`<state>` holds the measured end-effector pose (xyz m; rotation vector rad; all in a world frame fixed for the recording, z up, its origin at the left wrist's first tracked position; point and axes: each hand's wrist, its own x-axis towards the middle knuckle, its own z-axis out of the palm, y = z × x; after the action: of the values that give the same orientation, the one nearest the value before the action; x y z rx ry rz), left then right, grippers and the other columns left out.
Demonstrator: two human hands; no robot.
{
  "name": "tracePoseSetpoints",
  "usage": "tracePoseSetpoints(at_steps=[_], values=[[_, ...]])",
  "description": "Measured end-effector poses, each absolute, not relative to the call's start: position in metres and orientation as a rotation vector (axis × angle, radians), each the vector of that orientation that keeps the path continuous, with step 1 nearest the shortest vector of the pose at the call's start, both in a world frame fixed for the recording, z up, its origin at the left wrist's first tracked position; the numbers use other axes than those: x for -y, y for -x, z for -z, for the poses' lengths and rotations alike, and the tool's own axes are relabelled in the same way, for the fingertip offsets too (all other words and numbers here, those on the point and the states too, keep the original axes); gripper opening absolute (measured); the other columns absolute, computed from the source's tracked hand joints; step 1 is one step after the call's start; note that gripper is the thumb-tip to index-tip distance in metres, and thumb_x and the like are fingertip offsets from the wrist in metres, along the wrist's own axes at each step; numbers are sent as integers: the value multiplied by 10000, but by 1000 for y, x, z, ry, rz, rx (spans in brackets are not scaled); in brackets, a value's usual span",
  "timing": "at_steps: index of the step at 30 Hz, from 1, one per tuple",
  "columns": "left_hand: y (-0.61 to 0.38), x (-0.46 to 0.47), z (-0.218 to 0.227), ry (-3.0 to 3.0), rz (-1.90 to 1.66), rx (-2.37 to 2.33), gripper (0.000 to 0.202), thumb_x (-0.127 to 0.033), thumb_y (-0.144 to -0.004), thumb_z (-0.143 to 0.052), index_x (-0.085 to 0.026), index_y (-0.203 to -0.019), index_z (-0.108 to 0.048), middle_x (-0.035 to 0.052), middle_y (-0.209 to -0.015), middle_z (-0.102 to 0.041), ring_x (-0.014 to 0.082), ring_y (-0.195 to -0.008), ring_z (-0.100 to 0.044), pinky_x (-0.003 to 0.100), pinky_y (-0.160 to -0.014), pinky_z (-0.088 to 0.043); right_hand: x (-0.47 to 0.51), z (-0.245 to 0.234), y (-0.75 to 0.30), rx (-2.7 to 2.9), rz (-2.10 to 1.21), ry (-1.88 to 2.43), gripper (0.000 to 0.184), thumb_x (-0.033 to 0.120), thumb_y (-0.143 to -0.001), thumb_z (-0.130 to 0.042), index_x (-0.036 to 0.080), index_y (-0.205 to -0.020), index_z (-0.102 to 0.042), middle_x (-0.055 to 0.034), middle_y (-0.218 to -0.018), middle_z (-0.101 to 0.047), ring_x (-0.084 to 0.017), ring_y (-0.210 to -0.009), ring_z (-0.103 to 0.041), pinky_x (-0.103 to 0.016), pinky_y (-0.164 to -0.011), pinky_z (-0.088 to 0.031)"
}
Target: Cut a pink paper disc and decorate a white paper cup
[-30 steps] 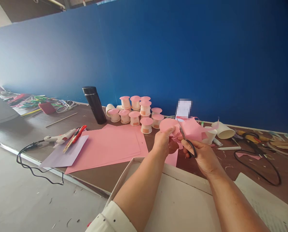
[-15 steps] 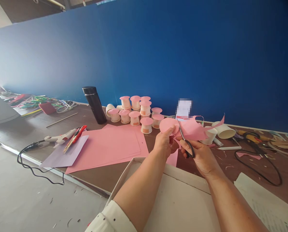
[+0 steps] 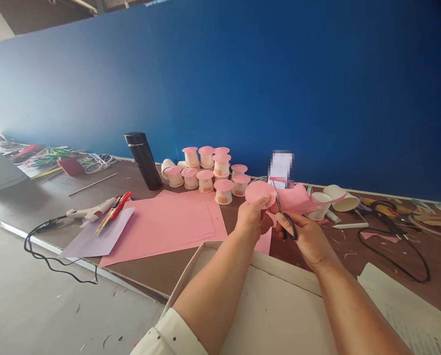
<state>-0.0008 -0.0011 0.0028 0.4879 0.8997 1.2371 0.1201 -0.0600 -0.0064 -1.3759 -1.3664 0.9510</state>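
Pinches pink paper disc [image 3: 259,192] in left grip [image 3: 252,216], clasps black-handled scissors [image 3: 287,217] in right grip [image 3: 309,237], with blades [image 3: 277,198] beside disc, near pink-topped cups [image 3: 205,183] on brown worktop [image 3: 142,271].

Pretty busy brown table [image 3: 150,273]. Black thermos [image 3: 144,161] standing by back edge, blue partition [image 3: 220,88] right behind. Glue gun [image 3: 90,211] near front edge, left side, cord [image 3: 46,226] dangling over that edge. Red box cutter [image 3: 117,209] next to it, blade end on lilac sheet [image 3: 105,241]. Skinny stick [image 3: 93,184] nearer back edge, left of thermos. Black cable loop [image 3: 426,276] over on right side.
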Motion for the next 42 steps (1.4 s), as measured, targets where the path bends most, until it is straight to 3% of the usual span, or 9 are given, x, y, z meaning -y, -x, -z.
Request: tracePoseSetpoints(at_steps=[18,25,35,42], values=[[0,-1,1,-450,-1199,-898,265,-294,-646,-779,-157,-834,-653,14,-705,-583,75,-542,-475,202,-504,-376,61,5,-120,1399,-830,1448,402,588,-812,-580,206,-710,-660,-11,-638,-587,-144,-609,-494,-286,-625,-376],[2,-1,0,-469,-1207,-911,247,-298,-660,-771,-167,-829,-648,8,-681,-551,91,-555,-490,221,-542,-408,62,4,-121,1380,-845,1468,386,579,-806,-592,210,-746,-688,-5,-653,-596,-135,-608,-497,-285,-632,-373],[3,0,-2,-487,-1200,-923,244,-314,-663,-758,-165,-814,-637,-9,-641,-512,71,-495,-405,220,-492,-342,62,4,-119,1346,-853,1453,391,589,-784,-614,209,-765,-703,4,-631,-582,-126,-580,-500,-278,-613,-386],[3,-1,-1,-475,-1232,-902,197,-276,-681,-751,-173,-812,-645,-2,-674,-541,80,-546,-456,211,-534,-394,61,7,-121,1353,-827,1458,392,582,-786,-614,214,-854,-731,-6,-642,-589,-138,-590,-508,-287,-612,-391]])
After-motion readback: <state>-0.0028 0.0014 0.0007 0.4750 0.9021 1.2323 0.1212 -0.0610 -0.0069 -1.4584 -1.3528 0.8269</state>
